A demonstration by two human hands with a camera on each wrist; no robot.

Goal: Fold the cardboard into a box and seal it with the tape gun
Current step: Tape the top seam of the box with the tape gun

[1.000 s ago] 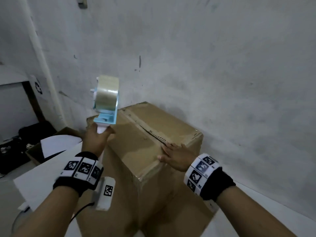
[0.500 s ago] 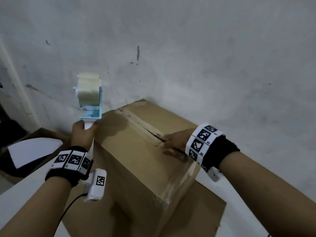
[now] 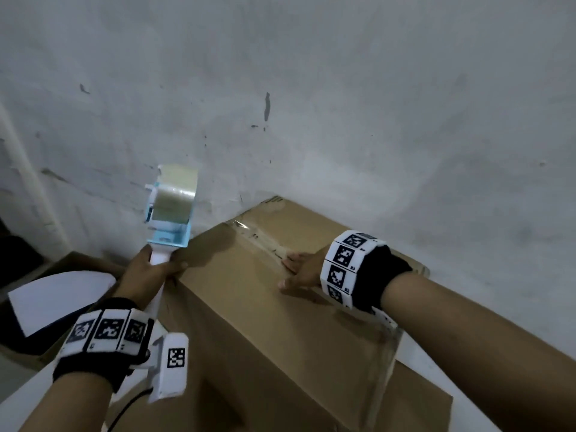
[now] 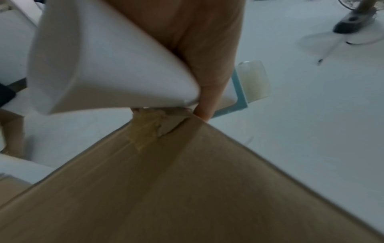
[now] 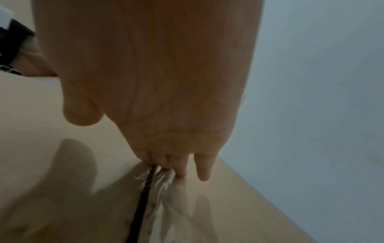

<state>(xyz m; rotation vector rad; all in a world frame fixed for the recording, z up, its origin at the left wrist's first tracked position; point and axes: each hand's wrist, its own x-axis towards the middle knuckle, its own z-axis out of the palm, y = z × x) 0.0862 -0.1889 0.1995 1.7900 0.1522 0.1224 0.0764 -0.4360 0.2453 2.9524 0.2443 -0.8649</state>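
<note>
A brown cardboard box (image 3: 249, 307) stands upright with its top flaps closed; clear tape (image 3: 265, 244) runs along the centre seam. My left hand (image 3: 149, 272) grips the white handle of a light-blue tape gun (image 3: 171, 210), held upright at the box's left top edge, its roll above the corner. In the left wrist view the handle (image 4: 104, 65) fills the frame above the box corner (image 4: 166, 164). My right hand (image 3: 300, 271) lies flat on the box top, straight fingers (image 5: 182, 171) pressing the tape (image 5: 160, 184) over the dark seam.
A grey wall (image 3: 343, 104) rises close behind the box. The box stands on a flat cardboard sheet (image 3: 414, 400) on a white table. To the left, an open carton with white sheets (image 3: 59, 294) sits below. A fan base (image 4: 357, 28) stands on the floor.
My right hand has slid along the taped seam toward the box's middle. The tape gun has shifted right and a little lower, close over the box's left edge. The head view has moved closer.
</note>
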